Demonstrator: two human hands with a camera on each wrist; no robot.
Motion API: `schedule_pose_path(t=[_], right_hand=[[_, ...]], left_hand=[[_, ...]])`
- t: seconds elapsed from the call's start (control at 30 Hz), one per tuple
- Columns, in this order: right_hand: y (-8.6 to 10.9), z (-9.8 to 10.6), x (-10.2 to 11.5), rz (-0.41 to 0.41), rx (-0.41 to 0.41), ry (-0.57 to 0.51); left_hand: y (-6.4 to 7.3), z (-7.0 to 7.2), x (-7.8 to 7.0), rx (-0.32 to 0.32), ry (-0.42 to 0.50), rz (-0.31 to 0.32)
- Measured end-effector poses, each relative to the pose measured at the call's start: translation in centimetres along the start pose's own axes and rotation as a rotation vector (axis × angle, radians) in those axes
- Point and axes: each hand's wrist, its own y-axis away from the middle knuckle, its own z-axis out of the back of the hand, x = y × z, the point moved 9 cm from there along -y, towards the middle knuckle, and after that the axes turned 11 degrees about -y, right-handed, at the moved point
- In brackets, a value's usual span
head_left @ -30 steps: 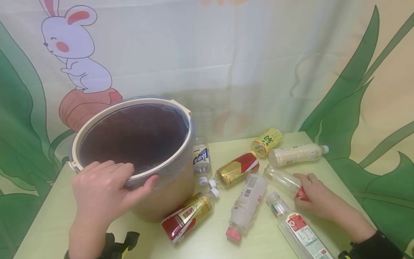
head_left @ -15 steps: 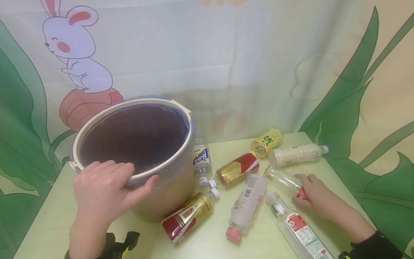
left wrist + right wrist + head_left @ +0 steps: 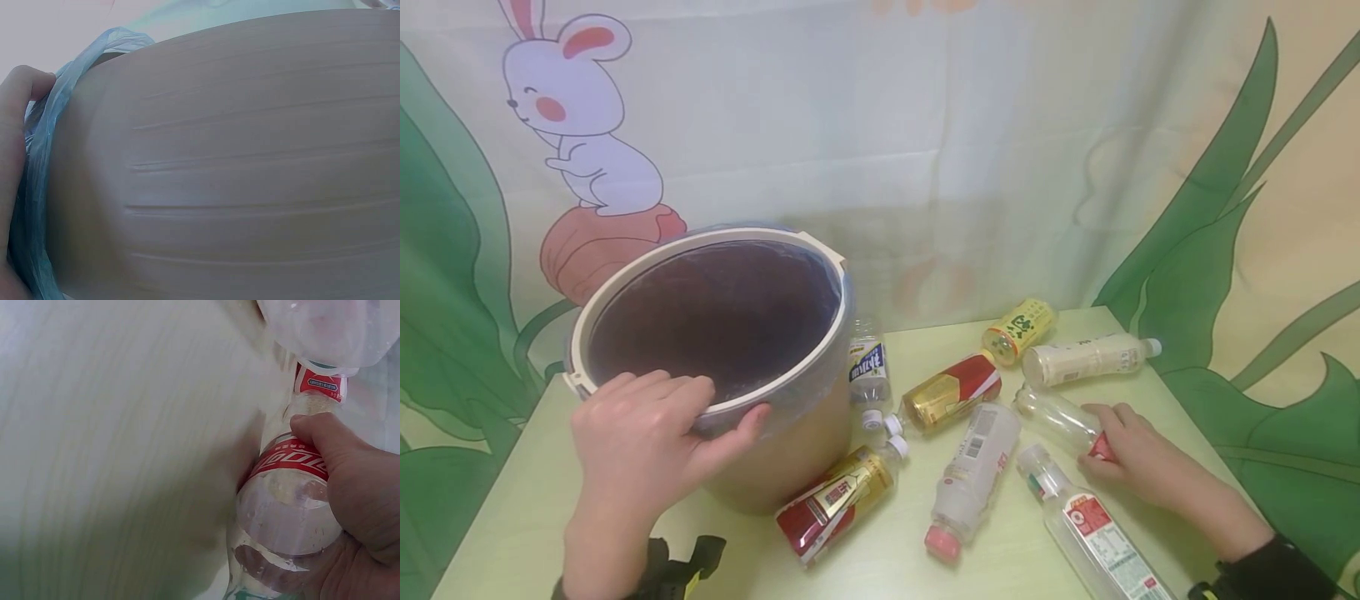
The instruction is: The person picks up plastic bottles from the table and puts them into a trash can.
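Note:
My left hand (image 3: 640,442) grips the near rim of a brown trash bin (image 3: 775,475), fingers over the edge and thumb along the outside. A bluish plastic liner (image 3: 40,187) is folded over that rim. On the right, my right hand (image 3: 1138,458) holds a clear plastic bottle (image 3: 1060,421) with a red label (image 3: 290,456), lying on the table. The thumb presses near that label in the right wrist view. Just in front of this bottle lies another clear bottle (image 3: 1097,533) with a red and white label. The bin's dark inside shows no contents.
Several more bottles lie about: a frosted one with a pink cap (image 3: 973,471), two gold-and-red ones (image 3: 842,500), a clear one (image 3: 868,371) beside the bin, a yellow-labelled one (image 3: 1018,329) and a cream one (image 3: 1090,358). A printed curtain (image 3: 1000,150) hangs behind the table.

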Motion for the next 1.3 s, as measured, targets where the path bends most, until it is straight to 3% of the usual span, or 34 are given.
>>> schedule_pose_path(t=[0.4, 0.67, 1.03, 1.17, 1.3], right_hand=[[0.4, 0.9, -0.7, -0.08, 0.032, -0.059], [0.3, 3.2, 1.5, -0.025, -0.022, -0.03], [-3.1, 7.5, 8.1, 0.099, -0.151, -0.078], [-5.5, 10.0, 11.5, 0.128, -0.202, -0.082], [-8.1, 12.2, 16.1, 0.217, -0.243, -0.092]], left_hand=[[0.1, 0.1, 0.0, 0.019, 0.009, -0.008], [0.3, 0.2, 0.1, -0.003, 0.016, -0.004], [0.2, 0.1, 0.1, -0.021, 0.033, -0.004], [0.1, 0.2, 0.1, -0.02, 0.028, -0.007], [0.2, 0.2, 0.1, -0.016, 0.025, -0.006]])
